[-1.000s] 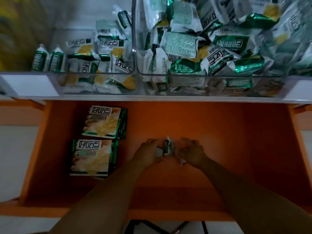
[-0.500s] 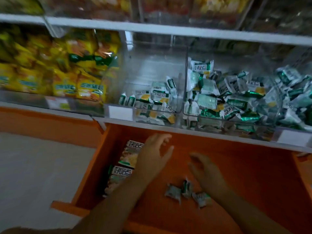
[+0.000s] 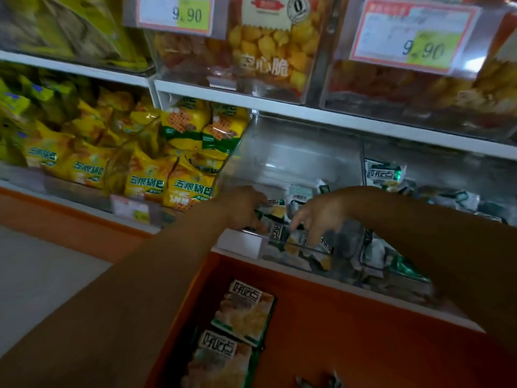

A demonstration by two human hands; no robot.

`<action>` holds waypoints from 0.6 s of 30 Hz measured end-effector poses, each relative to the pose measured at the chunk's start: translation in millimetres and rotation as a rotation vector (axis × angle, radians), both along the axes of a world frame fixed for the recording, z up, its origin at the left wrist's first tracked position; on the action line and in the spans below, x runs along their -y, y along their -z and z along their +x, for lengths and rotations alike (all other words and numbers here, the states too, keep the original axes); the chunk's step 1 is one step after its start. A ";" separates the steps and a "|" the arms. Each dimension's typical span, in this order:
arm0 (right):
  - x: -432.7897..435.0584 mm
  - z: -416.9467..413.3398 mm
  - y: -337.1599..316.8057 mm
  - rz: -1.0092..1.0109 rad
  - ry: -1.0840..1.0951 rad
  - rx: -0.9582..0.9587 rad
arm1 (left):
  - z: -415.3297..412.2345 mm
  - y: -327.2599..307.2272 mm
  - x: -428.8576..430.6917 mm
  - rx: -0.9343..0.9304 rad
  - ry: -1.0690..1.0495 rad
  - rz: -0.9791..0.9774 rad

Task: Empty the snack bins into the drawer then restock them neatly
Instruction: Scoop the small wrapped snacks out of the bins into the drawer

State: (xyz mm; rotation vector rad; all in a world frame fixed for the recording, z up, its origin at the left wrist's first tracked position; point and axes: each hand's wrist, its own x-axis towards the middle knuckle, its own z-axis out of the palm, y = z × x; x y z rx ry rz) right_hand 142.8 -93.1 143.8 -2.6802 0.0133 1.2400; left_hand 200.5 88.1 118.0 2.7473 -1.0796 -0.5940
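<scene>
- Two hands reach forward over the open orange drawer (image 3: 349, 317) into the middle clear bin (image 3: 293, 155) on the lowest shelf row.
- Left hand (image 3: 243, 208): back toward the camera, at the bin's front left corner. Its fingers curl down among the green-and-white snack packets (image 3: 279, 212). Whether they grip a packet cannot be told; the fingertips are hidden.
- Right hand (image 3: 319, 217): fingers spread wide and pointing down, tips touching the packets near the bin's front wall. Nothing is clasped.
- Middle clear bin: packets lie in a low layer against the front wall; the upper and rear parts show bare plastic. A blank white label holder (image 3: 240, 242) sits on its front left corner.
- Right-hand bin (image 3: 436, 169): holds more of the same packets, partly hidden by the right forearm.
- Orange drawer: two flat snack packs (image 3: 246, 315) lie one behind the other along its left edge. A few small loose packets (image 3: 319, 382) show at the frame's bottom edge.
- Left-hand bin: filled with yellow snack bags (image 3: 148, 183).
- Upper shelf: clear bins of orange and yellow snacks, each carrying a price tag (image 3: 414, 37) reading 9.90.
</scene>
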 end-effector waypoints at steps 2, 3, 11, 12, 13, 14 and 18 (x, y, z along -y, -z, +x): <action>0.0 2.9 12.4 -0.021 0.007 -0.032 | 3.1 6.5 1.7 -0.019 -0.007 -0.013; -0.5 3.1 15.0 -0.023 -0.003 -0.028 | 4.4 9.4 2.0 -0.025 -0.013 -0.017; 3.1 -3.9 25.6 -0.046 -0.049 0.054 | -1.4 15.2 1.7 -0.075 -0.123 -0.065; 3.8 -4.4 24.9 -0.012 -0.004 0.039 | -2.4 15.1 0.6 -0.086 -0.125 -0.087; 3.6 -4.9 23.3 0.017 0.041 0.022 | -2.9 15.0 -0.6 -0.101 -0.124 -0.110; 3.5 -4.8 22.4 0.038 0.080 0.011 | -2.7 15.0 -1.6 -0.117 -0.121 -0.125; 1.3 -6.4 19.9 0.045 0.133 -0.004 | -1.9 15.4 -2.9 -0.156 -0.115 -0.166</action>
